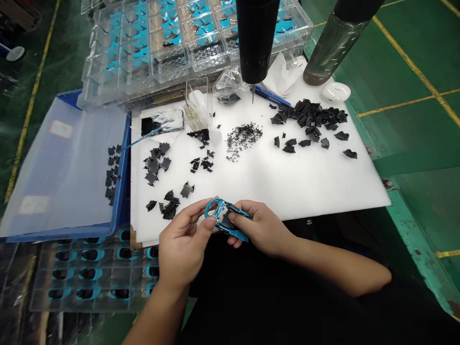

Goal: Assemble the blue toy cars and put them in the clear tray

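Between my two hands, over the front edge of the white work board [323, 177], is a blue plastic toy car body shell [214, 207] with a black part inside it. My left hand [189, 237] pinches its rounded, open end between thumb and fingers. Gripping the other end, my right hand [264, 227] has its thumb on the black part and its fingers curled underneath. To the left of the shell lie several black plastic pieces [169, 206]. Beyond it is a pile of tiny black screws [244, 139].
A black electric screwdriver [256, 43] hangs bit-down above the board. Black moulded parts [312, 117] are heaped at right, near a bottle [332, 48]. Clear compartment trays [140, 72] stand behind; a blue bin [120, 211] is at left. A thin blue stick [142, 138] crosses the board's left edge.
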